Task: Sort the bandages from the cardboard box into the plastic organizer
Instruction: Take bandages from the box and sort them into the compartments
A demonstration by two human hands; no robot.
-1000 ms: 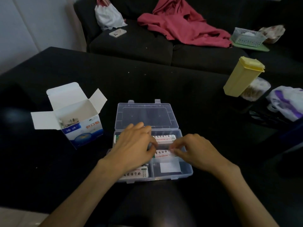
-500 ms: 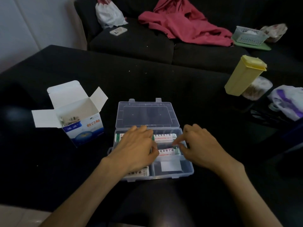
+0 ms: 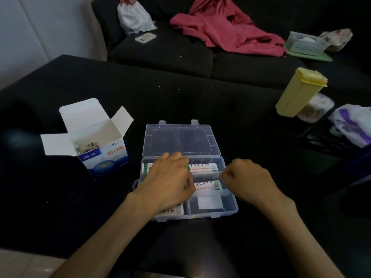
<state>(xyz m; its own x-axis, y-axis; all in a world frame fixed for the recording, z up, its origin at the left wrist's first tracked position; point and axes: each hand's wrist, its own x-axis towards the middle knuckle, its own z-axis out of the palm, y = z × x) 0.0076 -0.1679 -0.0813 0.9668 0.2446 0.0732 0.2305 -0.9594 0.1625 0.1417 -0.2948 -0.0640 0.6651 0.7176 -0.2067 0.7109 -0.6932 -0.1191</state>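
The clear plastic organizer (image 3: pixel 230 206) lies open on the black table, its lid (image 3: pixel 180 140) folded back. White bandage packs fill its far right compartment (image 3: pixel 202 167), its middle right compartment (image 3: pixel 207 185) and its near left compartment (image 3: pixel 173 210). My left hand (image 3: pixel 166 180) rests flat over the left compartments, fingers fairly straight. My right hand (image 3: pixel 248 177) sits at the organizer's right wall with fingers curled in; I see nothing between them. The blue and white cardboard box (image 3: pixel 104 155) stands to the left, flaps open, with a few bandages (image 3: pixel 86 146) inside.
A yellow lidded container (image 3: pixel 299 93) leans on a jar (image 3: pixel 316 109) at the right, beside a white and purple bag (image 3: pixel 353 125). Behind the table is a dark sofa holding a red garment (image 3: pixel 224 29), a phone (image 3: pixel 145 38), a white bag (image 3: pixel 134 17) and a basket (image 3: pixel 305 43).
My right hand let go of the bandage pack in the middle right compartment and drew back to the right, fingers curling. My left hand slid slightly farther over the left compartments.
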